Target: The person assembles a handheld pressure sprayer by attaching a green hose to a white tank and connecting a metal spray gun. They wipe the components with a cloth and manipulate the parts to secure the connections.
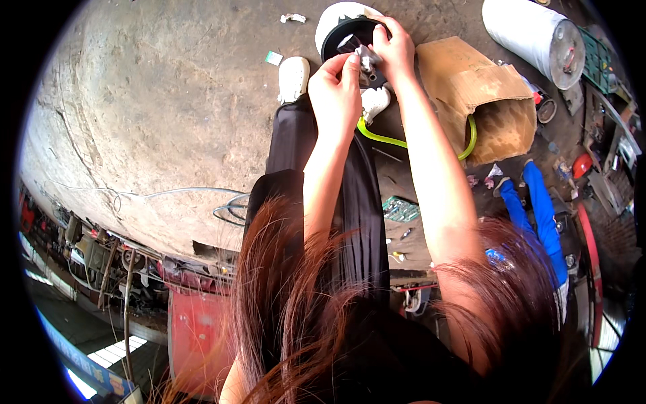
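Note:
My left hand (pixel 340 86) is closed in a pinch on a small grey metal part (pixel 369 60), which has a short tube-like end. Beside it, my right hand (pixel 396 52) curls its fingers over the rim of a round white container (pixel 330 27) with a black inside. Its thumb lies close to the metal part; whether it touches cannot be told. The metal part is in front of the container's dark opening, where a shiny piece (pixel 347 43) also shows. My white shoes (pixel 293 77) stand on either side below the container.
An open cardboard box (pixel 464 74) lies to the right, with a yellow-green hose (pixel 383 139) running to it. Farther right is a white drum (pixel 528 37). A green circuit board (pixel 401 209) and scraps lie on the floor. A cable (pixel 168 193) crosses the left; a red cabinet (pixel 195 330) stands lower left.

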`<state>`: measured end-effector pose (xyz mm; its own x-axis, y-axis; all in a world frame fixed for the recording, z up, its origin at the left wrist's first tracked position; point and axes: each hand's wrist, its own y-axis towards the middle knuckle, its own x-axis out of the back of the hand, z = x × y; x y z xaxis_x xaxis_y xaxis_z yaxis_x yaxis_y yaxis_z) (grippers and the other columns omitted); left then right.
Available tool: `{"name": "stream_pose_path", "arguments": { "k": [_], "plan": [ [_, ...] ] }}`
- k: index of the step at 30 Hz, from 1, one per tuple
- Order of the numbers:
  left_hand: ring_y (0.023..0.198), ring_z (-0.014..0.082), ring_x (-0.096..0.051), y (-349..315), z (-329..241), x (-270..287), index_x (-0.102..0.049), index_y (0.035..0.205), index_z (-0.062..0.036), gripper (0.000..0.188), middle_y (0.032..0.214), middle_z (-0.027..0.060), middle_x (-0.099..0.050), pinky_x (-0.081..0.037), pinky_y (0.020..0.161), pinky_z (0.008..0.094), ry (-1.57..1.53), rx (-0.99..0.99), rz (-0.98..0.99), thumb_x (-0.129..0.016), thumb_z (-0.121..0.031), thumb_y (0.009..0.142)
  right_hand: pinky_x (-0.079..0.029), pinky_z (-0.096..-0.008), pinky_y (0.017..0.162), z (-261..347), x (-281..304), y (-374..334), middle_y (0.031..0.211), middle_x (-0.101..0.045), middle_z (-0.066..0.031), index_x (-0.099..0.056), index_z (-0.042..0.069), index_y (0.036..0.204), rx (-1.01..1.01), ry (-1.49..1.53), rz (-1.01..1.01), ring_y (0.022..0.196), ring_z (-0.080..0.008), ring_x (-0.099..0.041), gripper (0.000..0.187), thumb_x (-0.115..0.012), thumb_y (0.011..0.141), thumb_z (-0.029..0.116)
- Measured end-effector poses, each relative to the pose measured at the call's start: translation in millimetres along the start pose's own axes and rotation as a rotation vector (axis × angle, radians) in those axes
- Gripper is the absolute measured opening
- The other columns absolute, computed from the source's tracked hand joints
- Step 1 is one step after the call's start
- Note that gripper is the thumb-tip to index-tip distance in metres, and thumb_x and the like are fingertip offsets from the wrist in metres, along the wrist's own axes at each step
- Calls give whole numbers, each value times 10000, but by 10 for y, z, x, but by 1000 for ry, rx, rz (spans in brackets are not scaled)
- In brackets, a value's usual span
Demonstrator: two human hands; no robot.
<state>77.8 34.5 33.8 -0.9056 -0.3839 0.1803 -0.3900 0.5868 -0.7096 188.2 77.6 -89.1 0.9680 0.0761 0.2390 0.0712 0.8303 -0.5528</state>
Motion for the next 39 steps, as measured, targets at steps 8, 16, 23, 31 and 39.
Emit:
{"name": "stream_pose_path", "arguments": {
  "k": [8,16,23,31,39],
  "plan": [
    [963,95,-545,-428,-235,78,-487,1070,-18,191,1029,36,-542,-447,795,212,-483,-245,-9,-557,18,896,-435,-312,921,751,174,-739,1157,-601,-122,-589,-28,1087,324,47,-245,1090,-208,-561,218,-578,891,66],
    [1005,142,-599,-651,-76,16,-521,1164,31,263,1082,111,-627,-451,855,245,-421,57,150,-537,-33,909,-482,-264,845,714,509,-1213,1023,-651,-89,-619,-29,1074,81,112,-240,927,-152,-615,218,-537,873,-46],
    [1202,314,-454,367,149,300,-472,1291,-86,620,1279,88,-536,-373,1010,397,663,-860,103,-651,19,707,-479,-276,859,697,220,-386,1009,-649,-75,-635,26,994,418,-216,122,962,-163,-604,157,-644,839,47],
    [1291,240,-404,830,340,427,-274,1430,-226,824,1247,88,-560,-448,962,348,959,-737,532,-716,-133,741,-495,-317,865,296,397,-575,991,-676,-42,-696,62,925,807,-596,31,1001,-235,-591,252,-650,705,-51],
    [1226,263,-476,793,315,330,-268,1419,-293,814,1308,76,-518,-475,926,362,986,-620,441,-689,-106,749,-491,-273,808,571,111,-1205,1026,-650,-88,-614,-23,1108,-371,746,-127,893,-135,-612,233,-589,882,28]
  ]
}}
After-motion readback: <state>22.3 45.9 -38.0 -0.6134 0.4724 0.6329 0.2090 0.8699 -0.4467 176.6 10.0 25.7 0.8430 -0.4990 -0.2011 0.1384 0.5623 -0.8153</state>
